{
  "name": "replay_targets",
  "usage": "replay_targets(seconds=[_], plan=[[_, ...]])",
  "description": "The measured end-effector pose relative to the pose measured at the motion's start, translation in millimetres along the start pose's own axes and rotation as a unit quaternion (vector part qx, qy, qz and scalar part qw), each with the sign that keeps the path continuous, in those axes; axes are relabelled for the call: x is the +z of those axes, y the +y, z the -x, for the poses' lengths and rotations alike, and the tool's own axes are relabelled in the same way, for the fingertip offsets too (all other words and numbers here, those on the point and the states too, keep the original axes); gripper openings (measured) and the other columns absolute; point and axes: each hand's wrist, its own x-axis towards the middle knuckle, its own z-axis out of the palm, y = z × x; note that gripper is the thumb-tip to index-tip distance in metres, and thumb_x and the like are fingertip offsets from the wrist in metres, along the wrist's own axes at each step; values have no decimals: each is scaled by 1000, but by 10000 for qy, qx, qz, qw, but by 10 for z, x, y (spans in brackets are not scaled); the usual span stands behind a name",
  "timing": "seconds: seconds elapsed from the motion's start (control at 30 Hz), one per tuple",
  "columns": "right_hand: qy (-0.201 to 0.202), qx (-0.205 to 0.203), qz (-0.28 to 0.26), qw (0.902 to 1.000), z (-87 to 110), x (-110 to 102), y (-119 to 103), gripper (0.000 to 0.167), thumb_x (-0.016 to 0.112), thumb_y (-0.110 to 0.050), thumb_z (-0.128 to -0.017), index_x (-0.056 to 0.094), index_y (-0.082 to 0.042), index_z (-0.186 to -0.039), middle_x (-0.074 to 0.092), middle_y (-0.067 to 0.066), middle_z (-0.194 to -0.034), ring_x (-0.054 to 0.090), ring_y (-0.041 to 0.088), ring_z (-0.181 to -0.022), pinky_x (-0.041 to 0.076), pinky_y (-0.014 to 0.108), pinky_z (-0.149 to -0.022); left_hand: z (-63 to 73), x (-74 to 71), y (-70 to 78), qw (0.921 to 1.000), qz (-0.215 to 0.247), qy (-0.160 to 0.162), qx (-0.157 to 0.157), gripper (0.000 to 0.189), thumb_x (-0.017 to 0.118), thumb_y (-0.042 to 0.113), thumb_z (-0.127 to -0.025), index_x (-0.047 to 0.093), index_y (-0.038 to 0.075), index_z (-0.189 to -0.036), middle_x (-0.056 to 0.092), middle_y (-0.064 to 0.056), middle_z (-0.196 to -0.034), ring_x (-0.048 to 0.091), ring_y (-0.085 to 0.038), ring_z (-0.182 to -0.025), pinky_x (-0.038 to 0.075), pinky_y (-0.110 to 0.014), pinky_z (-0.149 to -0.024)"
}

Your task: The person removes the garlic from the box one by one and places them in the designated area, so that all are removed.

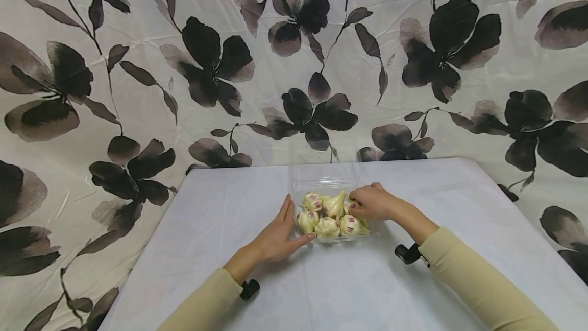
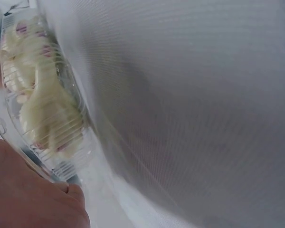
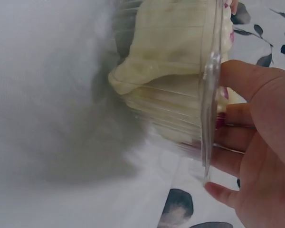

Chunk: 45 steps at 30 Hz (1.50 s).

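Garlic bulbs (image 1: 327,227) sat in two rows inside a clear container (image 3: 209,109) on the white worktop (image 1: 229,208), its lid (image 1: 325,174) open behind. The left grip (image 1: 277,238), straight-fingered, steadied the container's left side; the right grip (image 1: 374,203) pinched the back-right bulb (image 1: 351,206).

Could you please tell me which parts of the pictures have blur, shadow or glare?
Head view: fairly sharp, soft shadows on the white table; left wrist view: garlic bulbs look smeared behind ribbed plastic; right wrist view: broad, soft-edged shadow beside the clear container, pale glints along its rim.
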Motion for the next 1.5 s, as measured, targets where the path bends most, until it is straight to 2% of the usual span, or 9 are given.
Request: replay_targets(seconds=[0.1,0.2,0.43,0.6,0.73,0.97,1.07,1.27,1.5], plan=[[283,-141,31,9995,14,-3,11,24,67,-19,-92,54,-18,-72,40,-8,-62,36,11,-60,37,60,-95,-6,-7,3,10000,-21,3,11,115,46,79,-93,6,-4,-162,-11,-15,-171,13,-31,-156,27,-46,-122],[446,-247,15,9987,22,-14,18,27,67,-19,-90,51,-18,-69,37,-9,-61,33,10,-58,37,62,-100,-17,-9,0,10000,-28,29,37,115,46,79,-93,7,-5,-162,-10,-16,-171,13,-32,-156,27,-46,-122],[575,-428,-47,9974,39,-33,58,14,64,-19,-100,68,-14,-88,51,-9,-67,46,11,-66,34,64,-109,-11,-20,8,10000,11,-6,37,114,47,77,-94,6,-4,-162,-11,-14,-171,12,-30,-156,26,-46,-122],[647,-619,-96,9959,56,-53,89,16,61,-19,-103,70,-11,-92,57,-9,-73,48,12,-69,43,55,-95,-16,-21,3,10000,24,9,43,114,48,77,-94,7,-5,-161,-11,-14,-171,12,-31,-156,27,-46,-122],[664,-543,-297,9959,97,-73,106,18,61,-20,-104,72,-6,-105,66,-5,-86,55,14,-80,45,49,-90,-13,-17,4,10000,75,-8,26,114,48,77,-93,6,-5,-162,-12,-13,-171,12,-31,-156,27,-46,-122],[703,-482,-1142,9898,189,-120,103,30,57,-18,-106,67,5,-122,70,8,-107,61,19,-93,52,45,-84,4,-24,21,9999,107,-9,31,115,47,79,-93,7,-5,-162,-11,-13,-171,13,-31,-156,28,-47,-122],[750,-366,-1407,9865,233,-130,113,34,55,-19,-107,64,7,-129,69,11,-114,61,21,-98,52,47,-89,3,-25,22,9999,116,-1,44,115,47,78,-93,8,-5,-161,-11,-14,-171,13,-31,-156,28,-47,-122],[991,-366,-1774,9785,301,-138,164,34,54,-18,-108,61,6,-132,68,11,-115,60,21,-99,53,49,-92,3,-22,12,9999,107,-7,40,114,48,77,-94,7,-5,-161,-11,-15,-171,12,-32,-156,27,-47,-122],[1349,-250,-2090,9682,371,-136,245,41,54,-18,-108,55,10,-138,64,23,-131,62,36,-118,52,53,-100,19,-16,11,9999,156,-23,28,113,50,75,-94,6,-6,-161,-11,-15,-171,14,-33,-156,27,-48,-122]])
